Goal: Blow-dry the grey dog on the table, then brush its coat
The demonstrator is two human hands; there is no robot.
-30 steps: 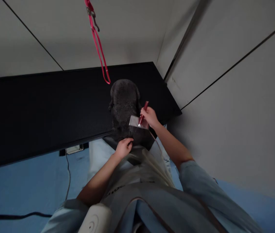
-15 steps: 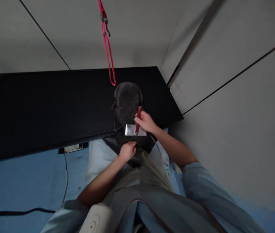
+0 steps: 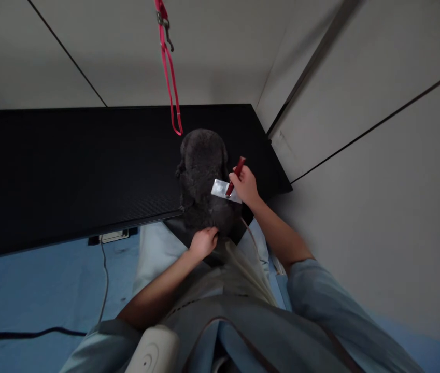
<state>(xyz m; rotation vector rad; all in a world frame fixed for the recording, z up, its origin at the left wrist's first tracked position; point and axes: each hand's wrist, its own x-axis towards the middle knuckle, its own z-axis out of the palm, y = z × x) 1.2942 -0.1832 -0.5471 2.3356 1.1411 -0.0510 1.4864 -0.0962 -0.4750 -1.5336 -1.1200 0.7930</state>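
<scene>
A dark grey, curly-furred dog (image 3: 203, 155), seen from above and behind, is at the near edge of the black grooming table, its rear end toward my body. My right hand (image 3: 246, 185) is wrapped round the red handle of a slicker brush (image 3: 220, 187). The brush's shiny metal back faces up, tilted, over the right side of the dog's back; its pins are hidden. At the dog's rear, my left hand (image 3: 204, 242) is closed with the fingers curled into the fur. Exactly what those fingertips pinch is hidden.
A pink loop leash (image 3: 173, 88) with a metal clip hangs above the black table (image 3: 68, 166). Grey wall panels (image 3: 379, 171) stand behind and to the right. Cables (image 3: 105, 280) run over the blue floor at left. A white device (image 3: 153, 349) is close to my body.
My right hand has moved the slicker brush up and to the right, off the dog's rear toward its side, and the brush has turned. My left hand stays at the dog's rear.
</scene>
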